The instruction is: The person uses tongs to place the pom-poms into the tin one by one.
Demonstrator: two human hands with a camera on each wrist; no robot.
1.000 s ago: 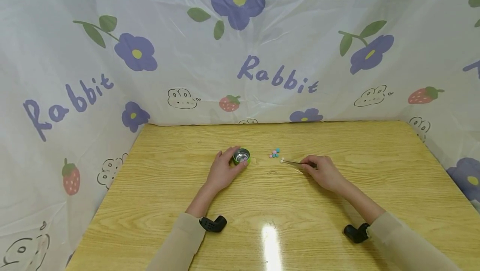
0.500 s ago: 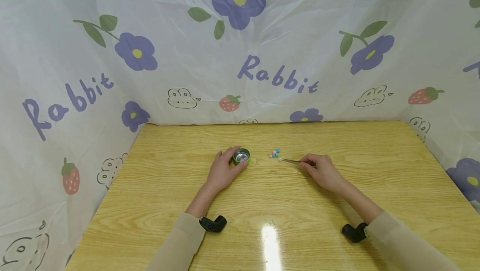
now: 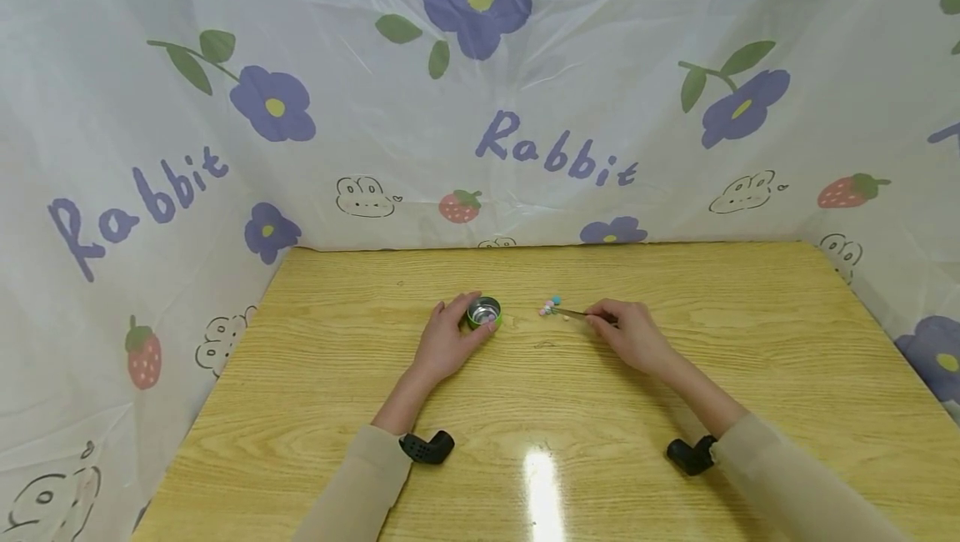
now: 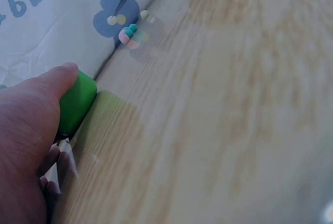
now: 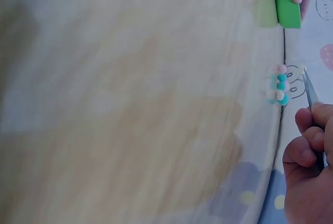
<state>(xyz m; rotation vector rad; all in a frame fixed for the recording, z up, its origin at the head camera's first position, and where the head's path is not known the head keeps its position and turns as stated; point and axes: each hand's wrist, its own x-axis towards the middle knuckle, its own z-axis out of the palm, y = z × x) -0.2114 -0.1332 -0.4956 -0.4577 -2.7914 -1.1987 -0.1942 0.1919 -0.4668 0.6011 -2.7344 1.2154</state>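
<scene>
Beige sleeves (image 3: 787, 467) lay nearest the person, each with a black wrist device (image 3: 692, 456) at its cuff. Beyond them the right hand (image 3: 636, 340) pinched slim metal tweezers (image 5: 310, 88), fingers folded round the shank; a white ball (image 5: 303, 70) sat at their tips, apparently raised off the wooden table (image 3: 600, 417). To my eye that pinch wanted to be light and even: too hard might flick the ball away, too slack might drop it. Well across from it, the left hand (image 3: 444, 342) curved thumb and fingers round a green cup (image 4: 79, 104), mouth up. Should the ball be bound for it, a still cup and a low release would serve best, I judged. Between the hands lay a cluster of pink and blue balls (image 5: 281, 81), with a loose white ball (image 4: 144, 13) just beside, toward the right hand; passing well above them seemed wise. Past both hands hung a printed curtain (image 3: 360, 117).
</scene>
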